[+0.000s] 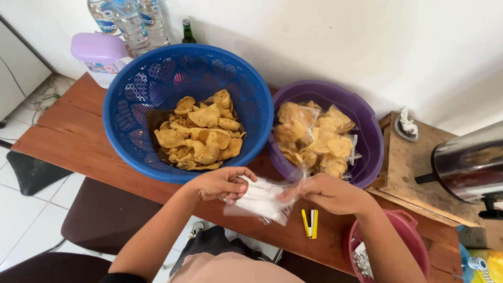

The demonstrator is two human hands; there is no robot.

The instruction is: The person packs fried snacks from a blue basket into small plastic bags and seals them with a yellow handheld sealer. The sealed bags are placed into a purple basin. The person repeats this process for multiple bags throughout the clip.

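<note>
My left hand (222, 183) and my right hand (330, 194) both grip a stack of clear plastic bags (259, 202) just above the wooden table (78, 136). The left fingers curl over the stack's left end; the right thumb and fingers pinch one bag's edge and lift it. Beyond the hands stands a blue perforated basket (126, 115) with loose yellow crackers (201, 136). To its right a purple basin (367, 136) holds crackers packed in clear bags (314, 139).
A yellow and white stapler (310, 224) lies on the table by my right hand. A pink bucket (406, 230) sits lower right, a metal cylinder (469, 165) on a wooden stand at right. Water bottles (131, 21) and a lilac-lidded box (99, 55) stand at the back left.
</note>
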